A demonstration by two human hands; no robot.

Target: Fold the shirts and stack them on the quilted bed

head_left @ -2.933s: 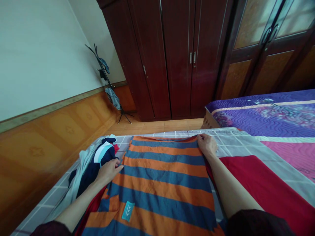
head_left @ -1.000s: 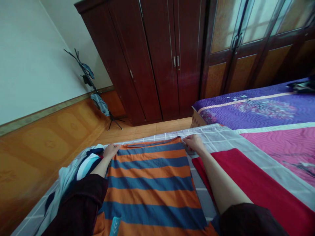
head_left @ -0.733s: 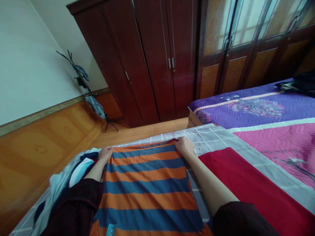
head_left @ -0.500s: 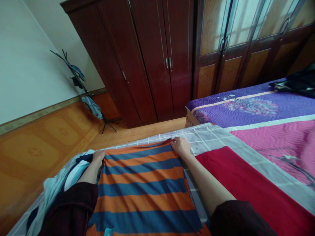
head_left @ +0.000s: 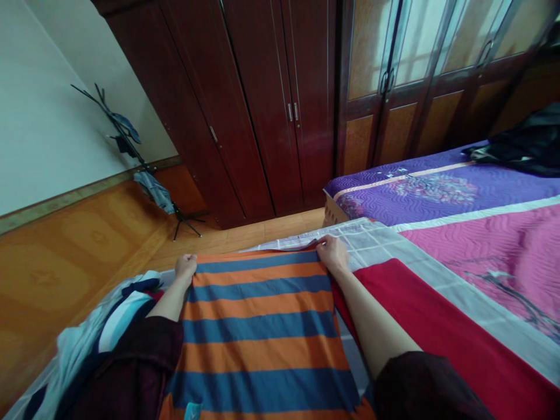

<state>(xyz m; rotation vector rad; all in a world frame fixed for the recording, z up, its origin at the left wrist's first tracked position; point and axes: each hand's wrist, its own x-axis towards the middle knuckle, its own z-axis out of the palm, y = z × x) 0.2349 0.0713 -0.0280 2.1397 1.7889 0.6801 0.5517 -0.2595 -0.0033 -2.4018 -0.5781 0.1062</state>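
Our left hand [head_left: 186,267] is closed on the far left corner of the striped cloth [head_left: 258,326], fingers curled in, and our right hand [head_left: 332,254] pinches the far right corner. We judge that one grip at each end is what draws the far edge nearly straight between them and sets the orange and blue bands running evenly across. That edge looks raised a little, since on the left it shows against the floor [head_left: 236,234] beyond. The cloth lies between our forearms and runs out of view toward us, so we cannot tell how its near end sits; a small turquoise patch [head_left: 193,410] shows down there.

Beneath it all is the checked sheet [head_left: 365,233], which gives a broad surface to spread on. To the right, the red cloth [head_left: 420,309] lies flat and smooth, passing under our right forearm. To the left, a rumpled heap [head_left: 126,312] of navy, white and pale cloth is bunched beside our sleeve, perhaps pushed there to leave the middle free. Farther right is the purple and pink cover [head_left: 437,186], with a dark bundle [head_left: 520,146] on it.
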